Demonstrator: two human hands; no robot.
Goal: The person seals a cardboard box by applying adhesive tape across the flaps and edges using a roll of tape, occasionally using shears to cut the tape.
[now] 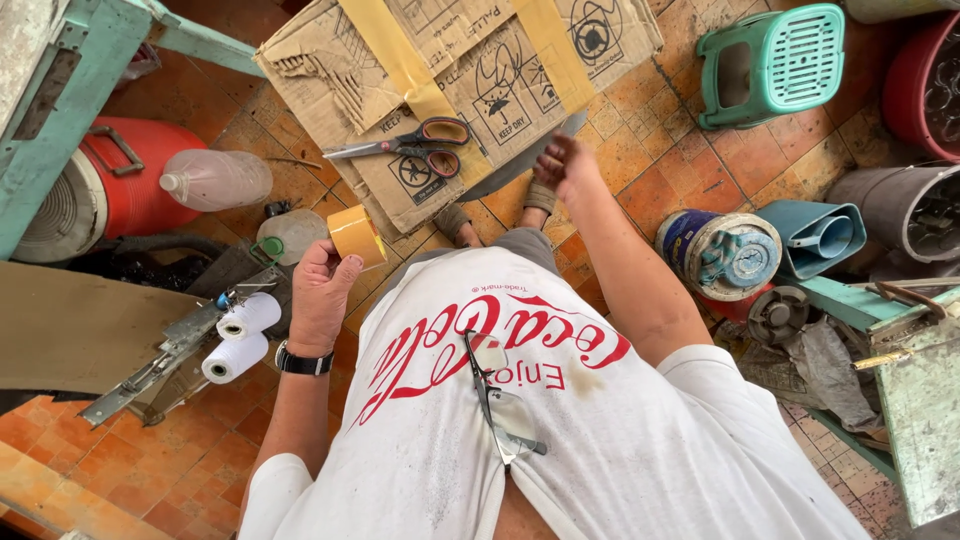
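My left hand, with a black wristwatch, grips a roll of yellow-tan packing tape just below the edge of a flattened cardboard box on the tiled floor. The box has strips of the same tape across it. Scissors with red and black handles lie shut on the cardboard. My right hand is closed around a long grey knife, whose blade rests against the cardboard's near edge. A sandalled foot shows beneath. Glasses hang from my white shirt's collar.
Left: a red cooler jug, a plastic bottle, two white thread spools on a metal bracket, a teal table leg. Right: a green plastic stool, a tin stuffed with cloth, buckets, a worn bench.
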